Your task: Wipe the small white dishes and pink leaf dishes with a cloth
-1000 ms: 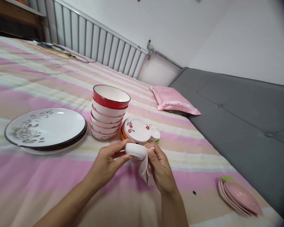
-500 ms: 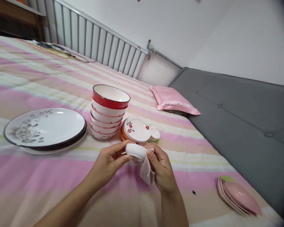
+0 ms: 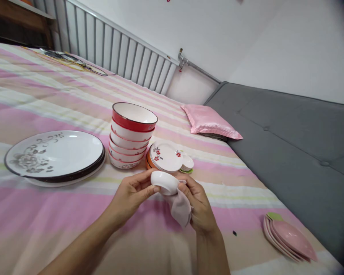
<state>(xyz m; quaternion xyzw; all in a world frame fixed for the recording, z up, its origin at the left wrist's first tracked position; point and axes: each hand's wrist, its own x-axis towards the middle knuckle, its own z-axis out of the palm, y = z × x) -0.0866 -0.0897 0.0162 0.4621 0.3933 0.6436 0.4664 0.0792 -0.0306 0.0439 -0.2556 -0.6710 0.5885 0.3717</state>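
Note:
A small white dish (image 3: 164,182) is held up between my two hands, tilted on its side. My left hand (image 3: 136,189) pinches its left edge between thumb and fingers. At its right edge my right hand (image 3: 197,198) is closed on a pale pinkish cloth (image 3: 180,209), which hangs down below the dish. Right behind the dish stand stacked small plates (image 3: 167,157) with red flowers, and beside them a pile of tiny white dishes (image 3: 187,162). Left of these rises a stack of red and white bowls (image 3: 132,143). Large flowered plates (image 3: 71,152) lie stacked farther left.
Everything rests on a striped bedspread (image 3: 83,214). Pink leaf-shaped dishes (image 3: 294,238) sit at the lower right, with a small dark scrap (image 3: 234,233) nearby. A pink pillow (image 3: 209,120) lies by the grey headboard (image 3: 289,130). Cables (image 3: 74,63) lie at the far left.
The white dish has tipped slightly, showing more of its outer side. The cloth's hanging end has swung a little to the right and spread. Both hands stay nearly in place.

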